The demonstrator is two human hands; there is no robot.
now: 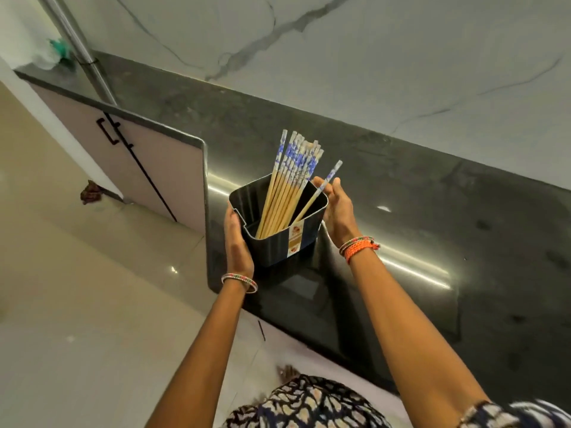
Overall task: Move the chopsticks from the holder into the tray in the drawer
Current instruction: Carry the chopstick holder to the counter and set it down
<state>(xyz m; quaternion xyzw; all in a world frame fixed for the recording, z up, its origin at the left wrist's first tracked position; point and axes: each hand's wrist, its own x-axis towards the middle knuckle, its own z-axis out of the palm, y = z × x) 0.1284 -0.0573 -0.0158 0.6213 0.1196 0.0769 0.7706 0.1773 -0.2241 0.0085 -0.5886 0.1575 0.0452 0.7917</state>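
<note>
Head view, grip: both hands at the black holder (279, 239), middle of the frame
Left hand (237, 242): clamped on the holder's left wall, palm flat against the side, thumb near the rim; likely steadies the bin against tipping
Right hand (338, 211): pressed to the holder's right wall, fingers (328, 186) curled at the rim beside a stray chopstick (321, 189); closed on that stick or merely touching it, cannot tell
Reason for the two-sided hold: judged as bracing or lifting a tall, top-heavy bin whose load leans one way
Chopsticks (289, 183): all in the holder, tips down in the near corner, tops fanned toward the upper middle of the frame; one apart, slanting right
Chopstick make: pale wood or bamboo shafts, slim and square-ended, tops patterned blue and white
Holder make: smooth dark plastic, squarish with rounded corners, flared rim, paper label (296, 240) on the near face
Counter (432, 217): polished dark stone, glossy streaks of reflected light, rounded edge; holder at its left end
Wall (370, 50): pale marble-look panel with grey veins, upper frame
Cabinet doors (139, 162): matt pale fronts, thin black handles, left of frame
Drawer and tray: not visible
Progress, judged: transfer not yet begun
</note>
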